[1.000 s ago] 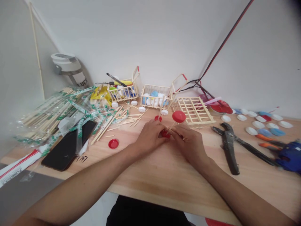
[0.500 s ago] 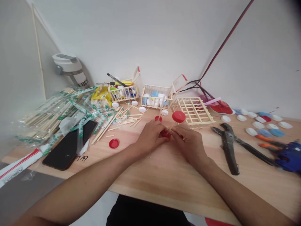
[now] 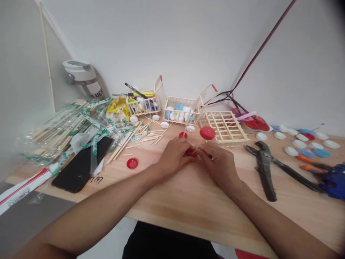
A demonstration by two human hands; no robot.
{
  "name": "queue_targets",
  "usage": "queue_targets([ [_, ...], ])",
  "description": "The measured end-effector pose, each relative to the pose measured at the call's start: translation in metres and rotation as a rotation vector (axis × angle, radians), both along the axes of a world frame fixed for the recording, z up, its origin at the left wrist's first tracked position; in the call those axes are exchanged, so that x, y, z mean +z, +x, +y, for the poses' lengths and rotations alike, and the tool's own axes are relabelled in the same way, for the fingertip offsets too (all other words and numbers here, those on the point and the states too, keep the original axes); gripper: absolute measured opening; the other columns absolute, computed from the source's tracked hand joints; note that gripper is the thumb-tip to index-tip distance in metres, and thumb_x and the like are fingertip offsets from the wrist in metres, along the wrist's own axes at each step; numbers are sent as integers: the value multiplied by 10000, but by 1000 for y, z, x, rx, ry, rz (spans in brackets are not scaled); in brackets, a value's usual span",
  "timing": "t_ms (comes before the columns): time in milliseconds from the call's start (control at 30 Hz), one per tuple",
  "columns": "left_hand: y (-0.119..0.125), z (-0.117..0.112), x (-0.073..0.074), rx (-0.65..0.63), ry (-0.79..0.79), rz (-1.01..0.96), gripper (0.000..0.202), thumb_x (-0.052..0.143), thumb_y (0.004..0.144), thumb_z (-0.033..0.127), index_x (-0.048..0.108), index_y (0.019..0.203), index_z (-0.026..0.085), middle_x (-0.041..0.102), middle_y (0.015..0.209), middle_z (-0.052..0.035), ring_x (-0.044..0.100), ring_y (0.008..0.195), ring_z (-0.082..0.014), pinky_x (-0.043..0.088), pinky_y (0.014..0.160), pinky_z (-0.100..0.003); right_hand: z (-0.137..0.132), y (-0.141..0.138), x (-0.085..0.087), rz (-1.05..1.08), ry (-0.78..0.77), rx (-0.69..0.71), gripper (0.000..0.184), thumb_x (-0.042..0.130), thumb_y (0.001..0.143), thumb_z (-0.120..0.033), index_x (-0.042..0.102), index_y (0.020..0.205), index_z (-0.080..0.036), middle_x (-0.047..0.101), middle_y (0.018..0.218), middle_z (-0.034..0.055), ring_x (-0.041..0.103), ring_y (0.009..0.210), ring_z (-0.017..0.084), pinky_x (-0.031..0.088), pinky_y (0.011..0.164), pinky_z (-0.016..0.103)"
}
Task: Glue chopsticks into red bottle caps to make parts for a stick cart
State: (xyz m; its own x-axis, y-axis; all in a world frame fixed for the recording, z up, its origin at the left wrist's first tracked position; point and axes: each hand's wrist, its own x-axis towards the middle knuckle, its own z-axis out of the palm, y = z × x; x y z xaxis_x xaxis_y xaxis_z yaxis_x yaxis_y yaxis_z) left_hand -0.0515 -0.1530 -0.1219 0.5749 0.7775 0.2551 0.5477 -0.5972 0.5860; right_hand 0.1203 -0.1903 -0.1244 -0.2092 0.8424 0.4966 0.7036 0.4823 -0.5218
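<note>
- Tabletop [image 3: 188, 208]: light wood, with the hands at its middle.
- Chopsticks [image 3: 64, 126]: wrapped bundles, far left.
- Phone [image 3: 81, 163]: black, left of the hands.
- Pliers [image 3: 264, 169]: right of the hands.
- Left hand [image 3: 172, 158] and right hand [image 3: 218, 165]: close together, fingers narrowly curled around the stick's lower end and lower cap.
- Stick [image 3: 198, 145]: thin and wooden, between the hands; its long axis tilts up toward the far right.
- Upper cap [image 3: 207, 133]: red, on the stick's far end, just beyond the right hand, the nearer one.
- Lower cap [image 3: 191, 153]: red, partly hidden by the fingers.
</note>
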Motion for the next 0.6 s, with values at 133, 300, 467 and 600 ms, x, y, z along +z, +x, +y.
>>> queue_targets([
  [133,0,0,1,6,-8,-5,173,730,768,293,615,747,165,598,819,-25,520,828,-194,374,708,-311,0,0,0,8,-19,1,202,523,915,-220,637,748,-221,668,777,27,605,746,164,462,672,286],
  [300,0,-1,2,10,-17,-3,178,717,781,303,611,738,166,593,813,-23,521,828,-189,375,716,-302,0,-1,0,19,-8,10,188,525,918,-219,647,775,-219,666,787,25,596,740,157,451,660,276],
  [467,0,-1,-1,8,24,-15,187,705,792,302,598,733,160,581,801,-17,510,819,-179,370,711,-293,0,0,-1,-1,0,9,190,532,918,-220,640,763,-210,648,756,15,584,721,147,437,653,263],
  [600,-1,-1,-4,-11,30,-15,169,703,792,305,614,771,163,585,820,-18,510,828,-180,374,726,-295,1,1,-2,-4,5,6,183,533,915,-214,645,771,-209,649,752,17,587,723,150,435,652,267],
])
